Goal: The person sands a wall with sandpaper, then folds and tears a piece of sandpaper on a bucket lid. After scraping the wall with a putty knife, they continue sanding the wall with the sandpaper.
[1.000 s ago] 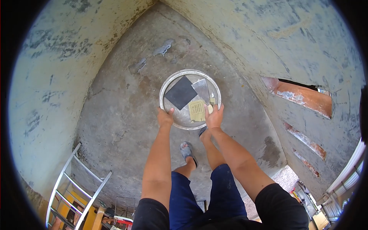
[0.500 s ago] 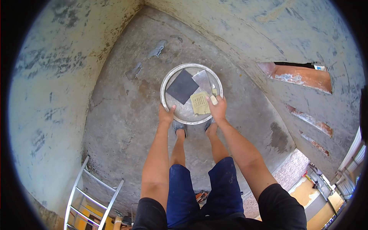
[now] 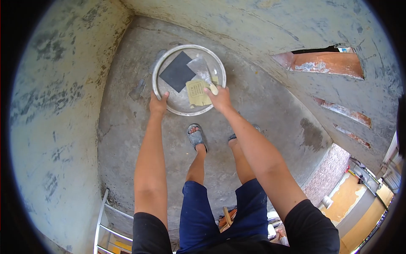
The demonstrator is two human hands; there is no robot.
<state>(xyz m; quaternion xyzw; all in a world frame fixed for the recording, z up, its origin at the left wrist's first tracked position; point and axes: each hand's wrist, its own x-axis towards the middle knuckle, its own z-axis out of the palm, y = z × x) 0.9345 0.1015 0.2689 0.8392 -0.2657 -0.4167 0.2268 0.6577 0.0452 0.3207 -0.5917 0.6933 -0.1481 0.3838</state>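
Out in front of my body, both hands carry a round metal tray (image 3: 174,98) with a raised rim. My left hand (image 3: 158,104) is closed on its near left edge, thumb over the rim. At the near right edge, my right hand (image 3: 221,100) grips the tray, its thumb beside the pale handle of a putty knife (image 3: 199,67). The knife's wide metal blade points toward the far side. A dark square of sandpaper (image 3: 177,72) lies in the tray's left part. Under the knife handle is a torn yellowish sheet (image 3: 197,94) with print on it, perhaps sandpaper backing.
Worn plaster walls (image 3: 59,114) meet in a corner ahead, around a grey concrete floor (image 3: 135,139). Slotted openings (image 3: 325,63) cut the right wall. A metal ladder (image 3: 111,230) stands at lower left. Various items (image 3: 277,230) lie behind my legs.
The tray, held by both hands, has shifted up and to the left in view. My feet now show more clearly below it. The ladder sits lower in view.
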